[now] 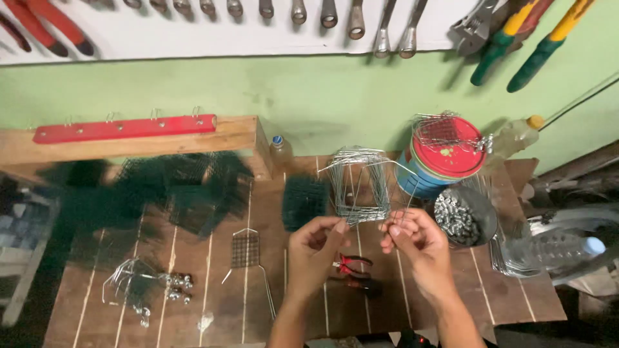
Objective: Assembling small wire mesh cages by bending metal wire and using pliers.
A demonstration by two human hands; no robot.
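Both hands, left and right, pinching bent wire bundle, blue red-lidded can beyond, seemingly unlabelled.

We see a dimly, evenly lit scene with soft shadows under the tools hanging on the green wall. The dark mesh at centre left is smeared by motion blur. Frame edges bend slightly and the lower corners darken.

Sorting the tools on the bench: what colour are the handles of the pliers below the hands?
Red and black on the pliers, seen from the head view.
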